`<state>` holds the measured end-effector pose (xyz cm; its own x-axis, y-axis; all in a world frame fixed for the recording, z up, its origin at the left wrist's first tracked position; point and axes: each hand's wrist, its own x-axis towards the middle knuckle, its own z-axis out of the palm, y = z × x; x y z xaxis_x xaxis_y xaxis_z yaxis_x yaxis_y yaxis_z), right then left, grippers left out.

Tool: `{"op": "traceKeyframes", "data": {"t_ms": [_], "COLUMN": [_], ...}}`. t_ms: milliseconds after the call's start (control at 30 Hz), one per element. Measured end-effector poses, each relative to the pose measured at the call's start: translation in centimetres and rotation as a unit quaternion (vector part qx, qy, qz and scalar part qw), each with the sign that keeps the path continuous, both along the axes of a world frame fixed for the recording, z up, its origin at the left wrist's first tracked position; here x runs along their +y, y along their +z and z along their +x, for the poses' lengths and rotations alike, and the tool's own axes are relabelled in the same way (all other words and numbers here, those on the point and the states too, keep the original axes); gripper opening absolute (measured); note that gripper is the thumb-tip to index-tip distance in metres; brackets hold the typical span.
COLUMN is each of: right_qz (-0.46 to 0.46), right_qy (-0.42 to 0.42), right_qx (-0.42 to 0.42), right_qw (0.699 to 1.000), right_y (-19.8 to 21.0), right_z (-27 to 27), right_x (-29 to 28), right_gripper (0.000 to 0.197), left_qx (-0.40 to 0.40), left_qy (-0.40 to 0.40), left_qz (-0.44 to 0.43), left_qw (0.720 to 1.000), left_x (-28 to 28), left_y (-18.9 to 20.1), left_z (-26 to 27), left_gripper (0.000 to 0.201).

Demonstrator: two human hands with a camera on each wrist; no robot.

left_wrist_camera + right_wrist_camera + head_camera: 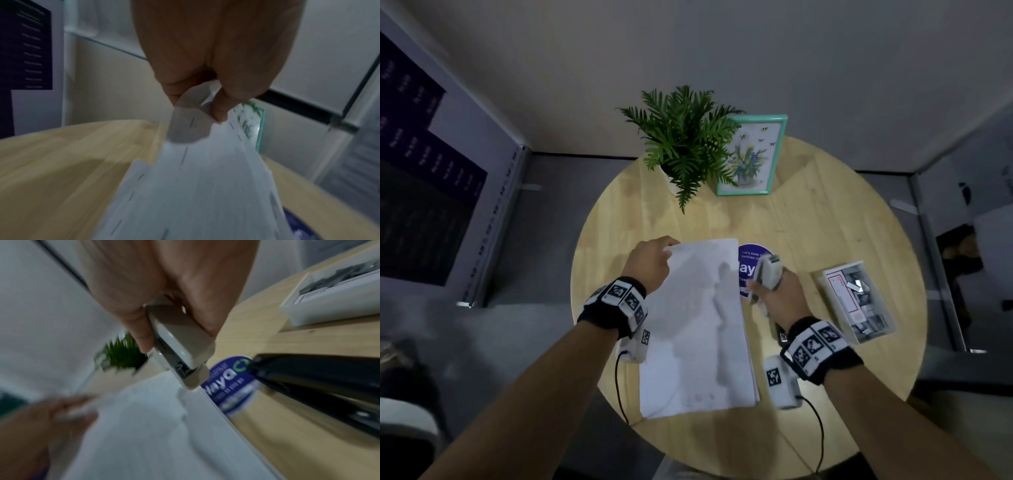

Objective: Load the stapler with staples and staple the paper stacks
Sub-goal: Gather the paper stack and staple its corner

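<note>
A white paper stack (695, 329) lies in the middle of the round wooden table (825, 212). My left hand (654, 260) pinches its far left corner and lifts it; in the left wrist view the thumb and fingers (220, 112) hold the curled corner of the paper (195, 186), which shows several staples along its edge. My right hand (777, 291) grips a beige stapler (768, 270) just right of the stack's far right edge. In the right wrist view the stapler (180, 345) points nose-down above the paper's edge (154, 426).
A black stapler-like object (318, 386) lies on the table under my right wrist. A clear box with staple packs (856, 301) stands at the right. A blue round sticker (750, 260) is beside the paper. A potted plant (685, 140) and a teal picture frame (753, 154) stand at the back.
</note>
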<state>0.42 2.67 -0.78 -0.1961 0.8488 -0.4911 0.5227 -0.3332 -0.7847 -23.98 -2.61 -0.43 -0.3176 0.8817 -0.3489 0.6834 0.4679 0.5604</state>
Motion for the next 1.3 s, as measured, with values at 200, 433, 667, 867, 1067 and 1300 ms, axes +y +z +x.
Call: {"op": "traceKeyframes", "data": {"t_ms": [200,433,667,867,1067,1300], "right_qz": [0.080,0.245,0.310,0.325,0.327,0.339], "right_qy": [-0.170,-0.092,-0.026,-0.004,-0.051,-0.083], "right_qx": [0.206,0.189,0.103,0.075,0.106,0.157], "right_qw": [0.960,0.946,0.945,0.943,0.938,0.924], "right_y": [10.2,16.6,16.9,16.9,17.0,16.9], "right_z": [-0.2,-0.9,0.4,0.9,0.7,0.0], "right_x": [3.7,2.0,0.4,-0.3,-0.1,-0.4], "right_gripper": [0.021,0.017,0.023,0.025,0.021,0.018], "left_qx": [-0.108,-0.178,-0.183,-0.191,-0.194,-0.161], "left_qy": [0.042,0.035,0.035,0.037,0.028,0.010], "left_qz": [0.078,0.156,0.176,0.190,0.192,0.182], "left_qw": [0.990,0.971,0.967,0.962,0.962,0.970], "left_x": [-3.0,-4.8,-5.8,-6.2,-6.5,-6.8], "left_y": [6.1,12.6,14.7,15.9,16.4,17.2], "left_z": [2.5,7.0,9.8,10.9,11.5,12.3], "left_gripper": [0.026,0.027,0.027,0.027,0.028,0.027]}}
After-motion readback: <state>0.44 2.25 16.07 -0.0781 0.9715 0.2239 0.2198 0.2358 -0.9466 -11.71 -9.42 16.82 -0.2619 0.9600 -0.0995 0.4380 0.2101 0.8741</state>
